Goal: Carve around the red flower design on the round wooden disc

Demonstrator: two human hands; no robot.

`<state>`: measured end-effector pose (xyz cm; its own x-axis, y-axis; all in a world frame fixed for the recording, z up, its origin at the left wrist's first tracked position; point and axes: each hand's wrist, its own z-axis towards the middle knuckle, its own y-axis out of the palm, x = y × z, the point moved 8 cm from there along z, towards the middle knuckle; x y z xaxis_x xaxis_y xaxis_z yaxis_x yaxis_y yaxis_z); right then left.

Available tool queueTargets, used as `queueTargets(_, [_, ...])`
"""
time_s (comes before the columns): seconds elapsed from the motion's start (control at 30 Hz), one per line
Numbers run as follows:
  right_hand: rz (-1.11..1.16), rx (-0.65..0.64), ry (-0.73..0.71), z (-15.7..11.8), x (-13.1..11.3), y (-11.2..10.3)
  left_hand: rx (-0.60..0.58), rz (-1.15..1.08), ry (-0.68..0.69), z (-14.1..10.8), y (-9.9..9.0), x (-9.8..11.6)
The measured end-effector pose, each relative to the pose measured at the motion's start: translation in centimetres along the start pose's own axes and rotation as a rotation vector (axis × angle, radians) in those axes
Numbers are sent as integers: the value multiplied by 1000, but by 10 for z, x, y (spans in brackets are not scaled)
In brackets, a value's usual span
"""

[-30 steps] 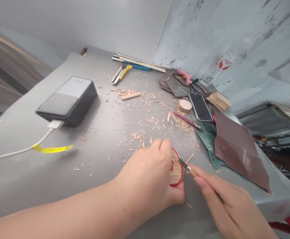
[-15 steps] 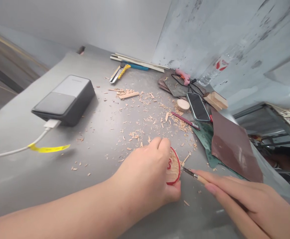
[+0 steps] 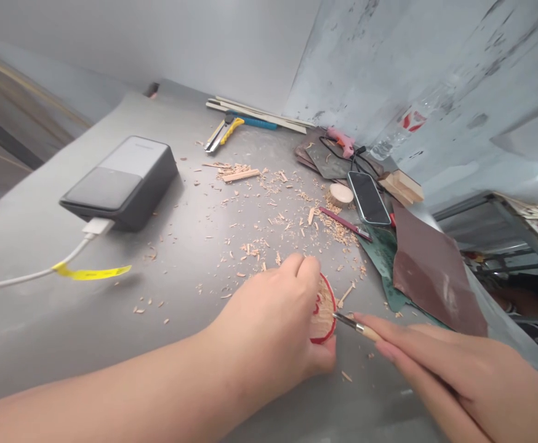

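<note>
Since the earlier frame, the right hand has brought the carving tool closer, its steel tip now at the red-painted rim of the wooden disc. The left hand clenches the disc over the grey counter, its pale, rough-cut face showing red marks. The right hand pinches the tool's smooth wooden handle. Curled shavings scatter beyond the disc, with creased brown sandpaper to its right and a black phone farther off.
</note>
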<state>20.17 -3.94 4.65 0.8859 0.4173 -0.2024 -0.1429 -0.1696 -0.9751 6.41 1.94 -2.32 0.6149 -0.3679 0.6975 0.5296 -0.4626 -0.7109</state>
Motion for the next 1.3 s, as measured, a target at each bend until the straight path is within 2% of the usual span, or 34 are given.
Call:
queueTargets(0.1, [39, -132, 8, -2, 1, 9, -4, -4, 2, 0, 0, -1])
queueTargets(0.37, [13, -218, 41, -3, 6, 11, -30, -23, 6, 0, 1, -1])
queueTargets(0.53, [-60, -141, -22, -12, 4, 12, -113, -3, -23, 2, 1, 0])
queueTargets(0.67, [-41, -94, -59, -6, -3, 6, -136, 7, -40, 4, 0, 1])
queueTargets(0.83, [61, -163, -16, 5, 2, 9, -127, 18, -31, 4, -3, 2])
queueTargets(1.0, [115, -16, -23, -2, 10, 14, -145, 10, -41, 3, -4, 3])
queueTargets(1.23, [218, -108, 72, 0, 14, 17, -143, 0, -48, 5, -3, 2])
queueTargets(1.3, [172, -53, 73, 0, 15, 9, -146, 8, -43, 4, -3, 2])
